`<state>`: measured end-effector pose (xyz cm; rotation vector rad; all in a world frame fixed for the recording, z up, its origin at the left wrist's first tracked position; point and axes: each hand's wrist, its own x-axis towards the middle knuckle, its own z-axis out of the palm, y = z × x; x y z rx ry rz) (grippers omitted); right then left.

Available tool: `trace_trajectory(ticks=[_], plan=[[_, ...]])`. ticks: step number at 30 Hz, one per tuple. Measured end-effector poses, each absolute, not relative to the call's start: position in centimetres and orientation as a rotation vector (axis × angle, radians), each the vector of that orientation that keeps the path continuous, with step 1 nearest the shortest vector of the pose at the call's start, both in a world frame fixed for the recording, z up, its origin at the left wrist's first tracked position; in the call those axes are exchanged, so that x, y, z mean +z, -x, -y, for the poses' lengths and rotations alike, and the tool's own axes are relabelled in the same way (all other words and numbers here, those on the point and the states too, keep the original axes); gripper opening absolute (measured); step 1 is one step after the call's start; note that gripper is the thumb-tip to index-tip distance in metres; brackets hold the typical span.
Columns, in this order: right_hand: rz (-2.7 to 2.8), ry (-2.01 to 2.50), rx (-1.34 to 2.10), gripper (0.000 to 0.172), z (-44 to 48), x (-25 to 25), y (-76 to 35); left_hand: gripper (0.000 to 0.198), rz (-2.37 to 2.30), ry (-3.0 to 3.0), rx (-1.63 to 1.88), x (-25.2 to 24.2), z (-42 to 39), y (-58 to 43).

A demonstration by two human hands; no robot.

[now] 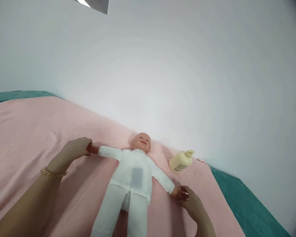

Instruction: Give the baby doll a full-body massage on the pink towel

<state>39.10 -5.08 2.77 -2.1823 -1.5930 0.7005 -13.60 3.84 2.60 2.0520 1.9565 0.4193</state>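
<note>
A baby doll (130,171) in a white long-sleeved top and white trousers lies on its back, arms spread to both sides. A grey rectangular patch marks the front of its top. My left hand (77,148), with a beaded bracelet at the wrist, is closed on the doll's hand at the left. On the other side, my right hand (191,202) has its fingers curled round the doll's other hand. Just above that arm, a pale yellow pump bottle (181,161) leans to the right on the bedding. The doll's feet are out of view.
A pink blanket (27,131) lies under the doll, with green bedding (241,197) showing past its edges at the right and far left. Behind it rises a plain white wall (148,65). A grey fixture (97,5) juts in at the top.
</note>
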Motion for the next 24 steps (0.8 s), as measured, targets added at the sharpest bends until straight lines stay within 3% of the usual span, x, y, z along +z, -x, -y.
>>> trace_trajectory(ticks=[8,14,19,24], plan=[[1.490,2.088,0.658,0.050,6.6,7.4,-36.1,0.007,-1.981,-2.161,0.324,8.8,-0.4,10.6],[1.482,1.907,0.541,0.059,7.5,9.9,-33.7,0.018,-1.576,-2.423,0.766,9.5,0.1,8.5],[1.657,1.684,0.506,0.053,7.8,10.9,-29.7,0.018,-1.120,-2.439,0.865,8.9,0.7,4.6],[1.941,1.480,0.727,0.036,7.6,11.0,-25.2,0.034,-0.902,-2.534,0.866,6.8,0.6,0.7]])
